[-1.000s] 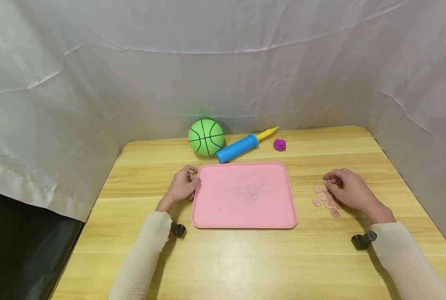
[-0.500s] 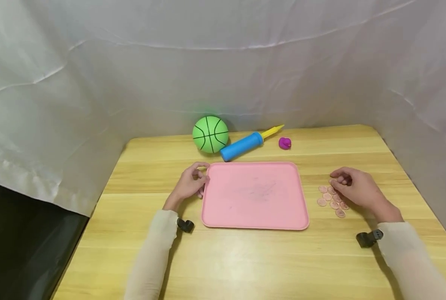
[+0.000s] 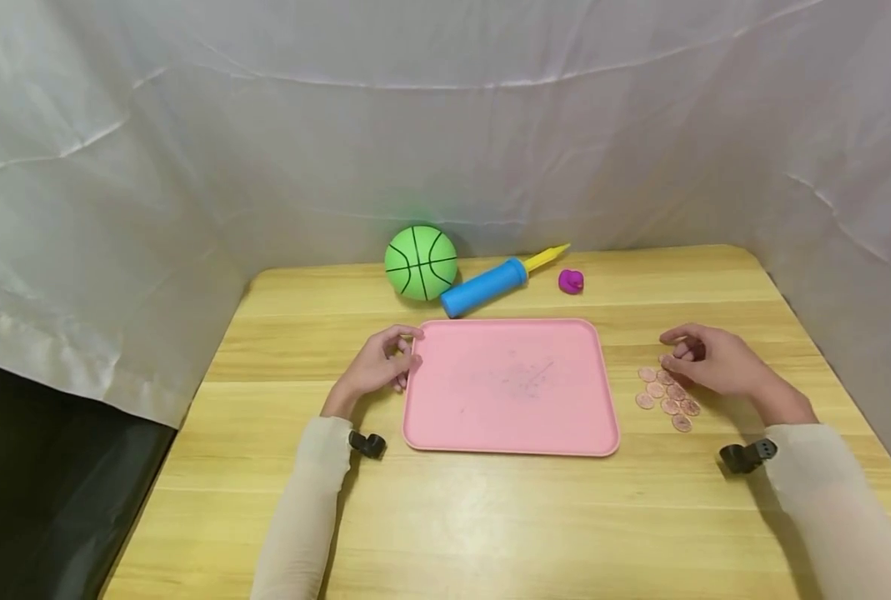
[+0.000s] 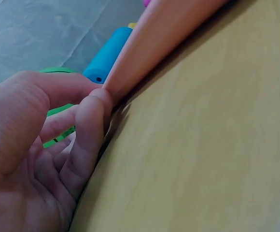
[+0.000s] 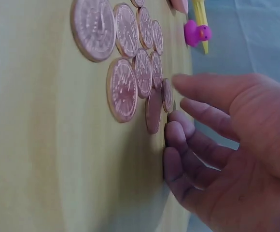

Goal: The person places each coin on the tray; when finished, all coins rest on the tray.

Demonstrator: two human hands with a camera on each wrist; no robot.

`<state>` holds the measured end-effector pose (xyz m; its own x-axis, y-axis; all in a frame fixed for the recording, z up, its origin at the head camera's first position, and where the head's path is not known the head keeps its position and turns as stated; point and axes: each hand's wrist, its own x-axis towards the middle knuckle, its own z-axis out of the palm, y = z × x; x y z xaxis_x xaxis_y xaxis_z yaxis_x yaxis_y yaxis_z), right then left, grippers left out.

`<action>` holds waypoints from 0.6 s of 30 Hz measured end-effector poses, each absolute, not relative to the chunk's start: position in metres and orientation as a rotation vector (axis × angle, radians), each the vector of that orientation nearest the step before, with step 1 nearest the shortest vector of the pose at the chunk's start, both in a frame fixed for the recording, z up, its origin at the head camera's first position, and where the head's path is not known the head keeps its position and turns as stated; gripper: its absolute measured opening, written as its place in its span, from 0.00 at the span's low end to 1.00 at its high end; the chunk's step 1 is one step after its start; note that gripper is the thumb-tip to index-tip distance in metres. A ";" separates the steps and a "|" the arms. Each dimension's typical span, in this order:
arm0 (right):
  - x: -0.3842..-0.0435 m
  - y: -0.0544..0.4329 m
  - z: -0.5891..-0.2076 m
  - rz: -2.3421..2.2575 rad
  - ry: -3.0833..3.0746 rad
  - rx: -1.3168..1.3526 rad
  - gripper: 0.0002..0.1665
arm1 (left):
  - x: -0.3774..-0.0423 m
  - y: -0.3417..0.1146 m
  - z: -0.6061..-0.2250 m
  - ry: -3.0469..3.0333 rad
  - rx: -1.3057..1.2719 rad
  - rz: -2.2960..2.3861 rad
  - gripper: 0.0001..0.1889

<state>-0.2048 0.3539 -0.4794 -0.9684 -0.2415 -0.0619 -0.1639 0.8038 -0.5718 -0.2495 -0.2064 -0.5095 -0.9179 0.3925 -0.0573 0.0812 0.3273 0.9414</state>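
In the head view my left hand [image 3: 373, 362] holds the left rim of a pink tray [image 3: 508, 448] near its far corner. The left wrist view shows thumb and fingertip meeting at that rim. To the tray's right lies a loose cluster of several copper-coloured coins [image 3: 670, 406], flat on the wooden table. My right hand [image 3: 723, 362] is over the far side of this cluster, thumb and forefinger apart. Close up in the right wrist view, one coin [image 5: 167, 95] lies just by the fingertips; no coin shows between them. Other fingers bend loosely near the tabletop.
Behind the tray are a green ball [image 3: 421, 262] with black lines, a blue hand pump [image 3: 484, 287] with a yellow tip, and a small purple rubber duck [image 3: 571, 282]. Pale cloth [image 3: 445, 150] hangs around the table [image 3: 445, 525].
My right thumb and forefinger have spread apart, and the hand has drawn slightly up from the coins. The left hand stays at the tray. The head view has shifted slightly.
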 end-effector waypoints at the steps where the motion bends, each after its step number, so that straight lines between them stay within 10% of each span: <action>1: -0.207 0.354 -0.479 -0.879 2.848 -0.331 0.25 | -0.250 -0.206 -0.509 2.323 0.424 1.620 0.22; 18: -0.219 0.343 -0.469 -0.813 2.741 -0.274 0.28 | -0.247 -0.203 -0.507 2.335 0.358 1.633 0.22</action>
<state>-0.2187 0.3429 -0.4688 -0.9461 -0.2544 -0.2006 -0.1038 0.8246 -0.5561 -0.2469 -0.2029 -0.5075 -0.9334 0.3503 -0.0777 0.0473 0.3346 0.9412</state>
